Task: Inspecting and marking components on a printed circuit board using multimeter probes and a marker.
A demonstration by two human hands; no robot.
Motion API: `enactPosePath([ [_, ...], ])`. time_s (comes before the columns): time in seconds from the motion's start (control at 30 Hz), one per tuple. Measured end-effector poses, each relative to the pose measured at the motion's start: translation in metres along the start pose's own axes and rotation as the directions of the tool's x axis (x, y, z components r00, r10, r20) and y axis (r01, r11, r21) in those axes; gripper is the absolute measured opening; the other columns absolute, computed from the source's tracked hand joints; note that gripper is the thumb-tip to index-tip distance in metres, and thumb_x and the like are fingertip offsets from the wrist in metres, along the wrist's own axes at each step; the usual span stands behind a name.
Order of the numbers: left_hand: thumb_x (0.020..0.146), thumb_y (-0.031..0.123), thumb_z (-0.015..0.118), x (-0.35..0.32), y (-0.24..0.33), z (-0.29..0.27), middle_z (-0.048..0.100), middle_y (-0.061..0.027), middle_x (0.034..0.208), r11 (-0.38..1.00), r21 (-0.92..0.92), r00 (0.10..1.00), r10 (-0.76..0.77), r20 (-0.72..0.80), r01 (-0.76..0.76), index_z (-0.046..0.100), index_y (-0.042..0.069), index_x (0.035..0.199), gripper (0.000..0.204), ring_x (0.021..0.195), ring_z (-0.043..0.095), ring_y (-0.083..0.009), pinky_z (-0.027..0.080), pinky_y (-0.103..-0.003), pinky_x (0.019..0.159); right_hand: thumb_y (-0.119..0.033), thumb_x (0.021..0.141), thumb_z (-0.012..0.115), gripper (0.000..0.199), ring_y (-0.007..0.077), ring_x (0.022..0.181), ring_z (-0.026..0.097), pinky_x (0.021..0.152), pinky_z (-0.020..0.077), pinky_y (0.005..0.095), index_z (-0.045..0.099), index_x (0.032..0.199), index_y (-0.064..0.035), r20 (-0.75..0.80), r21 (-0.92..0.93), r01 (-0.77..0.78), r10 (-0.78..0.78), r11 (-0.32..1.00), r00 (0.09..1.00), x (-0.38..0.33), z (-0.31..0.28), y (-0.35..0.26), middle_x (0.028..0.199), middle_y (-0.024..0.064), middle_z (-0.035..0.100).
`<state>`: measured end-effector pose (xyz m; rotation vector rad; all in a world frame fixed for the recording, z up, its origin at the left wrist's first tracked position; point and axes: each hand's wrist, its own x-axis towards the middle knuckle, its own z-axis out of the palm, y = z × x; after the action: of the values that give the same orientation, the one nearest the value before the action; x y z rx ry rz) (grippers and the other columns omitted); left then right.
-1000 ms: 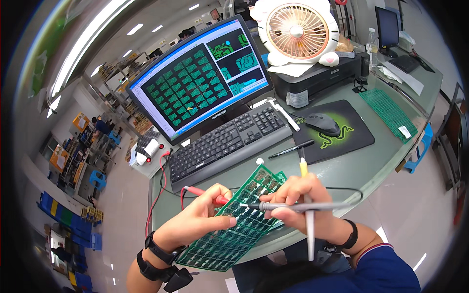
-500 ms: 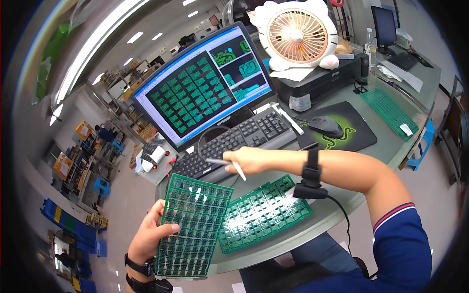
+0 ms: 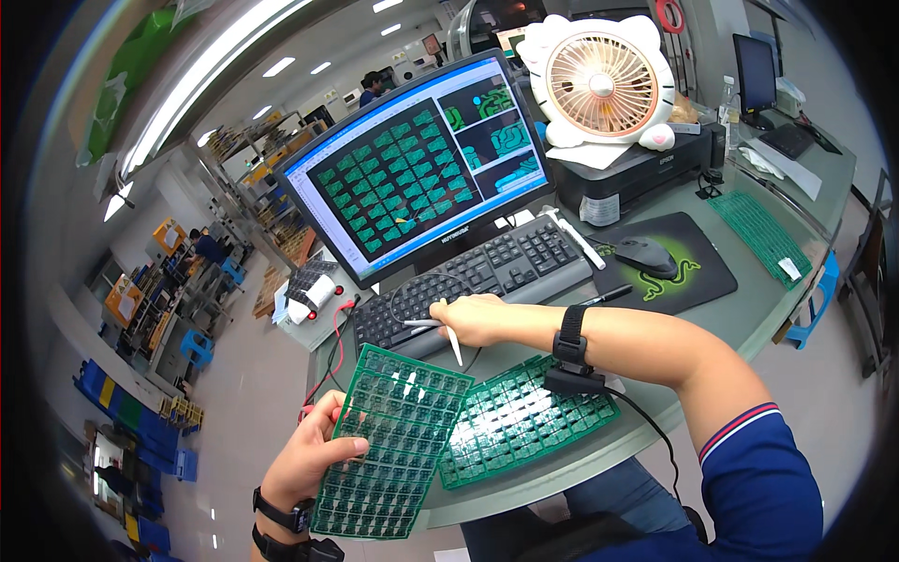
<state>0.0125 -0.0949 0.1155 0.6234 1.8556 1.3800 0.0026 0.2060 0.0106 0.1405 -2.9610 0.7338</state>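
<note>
Head view: left hand (image 3: 304, 459) holds circuit panel (image 3: 393, 440) seemingly lengthwise away.

Left hand (image 3: 314, 459) grips green panel (image 3: 393, 445); right hand (image 3: 482, 320) holds pen (image 3: 452, 344).

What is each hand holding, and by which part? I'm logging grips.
Left hand grips a green circuit board panel by its left edge; right hand holds a white pen-like tool near its upper end.

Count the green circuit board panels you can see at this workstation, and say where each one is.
3: one panel held in the left hand, one flat on the desk under the right forearm, one at the desk's far right. More may be hidden.
</note>
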Motion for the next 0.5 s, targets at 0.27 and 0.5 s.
enactPosePath([
  [0.27,0.08,0.003,0.07,-0.0018,-0.0007,0.0032,0.054,0.0031,0.094,1.0,0.015,1.0,-0.003,0.008,0.003,0.046,0.008,0.107,0.037,0.082,0.053,-0.0041,0.042,-0.02,0.069,-0.028,0.094,0.053,0.024,0.0384,0.091,0.065,0.075,0.0491,0.0492,0.052,0.106,-0.0073,-0.012,0.02,-0.021,0.022,1.0,1.0,-0.0012,-0.0022,-0.003,0.094,0.0178,0.067],
  [0.5,0.081,0.005,0.07,-0.0004,0.0008,0.0059,0.053,0.004,0.094,1.0,0.027,0.999,-0.015,0.028,0.014,0.047,0.008,0.109,0.037,0.079,0.053,-0.0036,0.042,-0.019,0.067,-0.028,0.095,0.052,0.024,0.0389,0.091,0.065,0.075,0.0491,0.0498,0.051,0.105,-0.0067,-0.025,0.018,-0.018,0.018,1.0,1.0,-0.0014,-0.0014,-0.0034,0.094,0.0185,0.067],
])
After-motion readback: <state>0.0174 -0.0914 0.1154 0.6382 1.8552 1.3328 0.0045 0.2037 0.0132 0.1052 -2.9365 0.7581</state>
